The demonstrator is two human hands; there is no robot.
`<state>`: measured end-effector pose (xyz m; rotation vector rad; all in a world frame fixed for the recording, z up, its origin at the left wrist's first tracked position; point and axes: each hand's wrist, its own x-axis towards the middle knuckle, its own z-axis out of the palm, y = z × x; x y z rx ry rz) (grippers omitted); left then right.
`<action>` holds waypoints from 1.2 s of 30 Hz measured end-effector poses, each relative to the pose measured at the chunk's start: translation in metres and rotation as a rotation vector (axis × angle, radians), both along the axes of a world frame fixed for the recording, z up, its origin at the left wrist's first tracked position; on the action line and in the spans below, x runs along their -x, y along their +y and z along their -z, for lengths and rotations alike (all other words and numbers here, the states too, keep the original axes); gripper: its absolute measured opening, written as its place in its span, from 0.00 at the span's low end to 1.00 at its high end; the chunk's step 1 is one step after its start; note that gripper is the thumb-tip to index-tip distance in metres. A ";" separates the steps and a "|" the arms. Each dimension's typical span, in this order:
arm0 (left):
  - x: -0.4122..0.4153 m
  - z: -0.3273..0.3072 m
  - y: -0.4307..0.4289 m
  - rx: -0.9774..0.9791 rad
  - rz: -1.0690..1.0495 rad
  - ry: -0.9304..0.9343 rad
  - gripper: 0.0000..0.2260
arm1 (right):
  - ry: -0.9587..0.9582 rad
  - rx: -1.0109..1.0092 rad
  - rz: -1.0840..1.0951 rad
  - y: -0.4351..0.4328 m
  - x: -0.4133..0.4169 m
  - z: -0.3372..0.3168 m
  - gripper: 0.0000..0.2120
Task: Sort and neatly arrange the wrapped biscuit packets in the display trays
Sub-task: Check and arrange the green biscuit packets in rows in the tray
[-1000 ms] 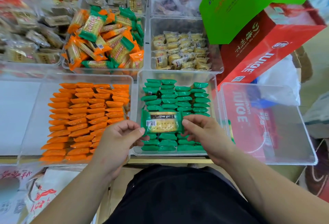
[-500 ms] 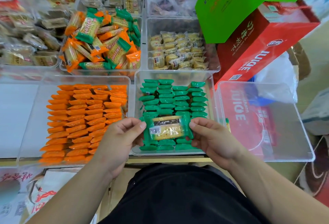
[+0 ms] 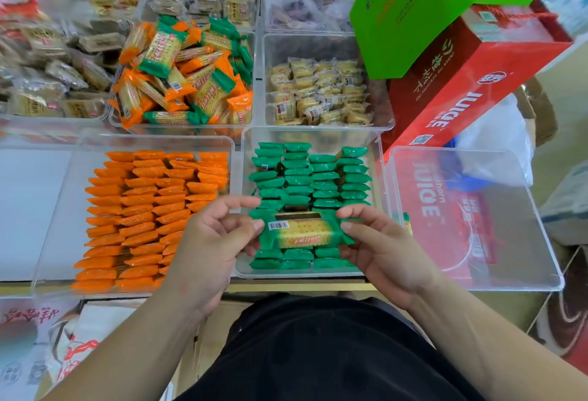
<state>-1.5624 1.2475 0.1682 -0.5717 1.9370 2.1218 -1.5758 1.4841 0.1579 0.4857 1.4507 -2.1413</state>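
Since 1 s ago the green packet [image 3: 300,231] has come nearer, now flat above the near rows of the green tray [image 3: 246,152]; left hand [image 3: 210,241] and right hand [image 3: 381,248] pinch its 2 ends, thumbs on top; packed green rows [image 3: 318,177] fill the tray beneath; orange tray [image 3: 57,209] lies left, clear tray [image 3: 515,241] right.

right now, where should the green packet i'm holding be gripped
Grip the packet by its flat crimped ends, from either side, as the left hand and right hand pinch it. It lies level, lengthwise left to right; its middle holds biscuits.
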 end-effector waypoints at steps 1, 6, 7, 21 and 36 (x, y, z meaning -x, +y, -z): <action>0.000 0.001 0.000 -0.016 -0.011 -0.004 0.11 | -0.002 -0.004 0.012 -0.001 0.000 -0.004 0.15; -0.002 -0.005 0.000 0.027 0.052 -0.012 0.11 | -0.023 0.022 0.030 0.006 0.003 -0.010 0.12; -0.002 -0.006 0.000 0.104 0.084 0.008 0.08 | -0.014 -0.020 0.001 0.005 0.003 -0.013 0.08; 0.002 0.004 0.002 0.165 0.079 -0.067 0.08 | -0.087 -0.300 -0.090 0.001 0.004 -0.015 0.10; 0.031 0.058 0.009 0.699 0.439 0.284 0.10 | 0.075 -0.495 0.054 0.011 0.020 0.014 0.18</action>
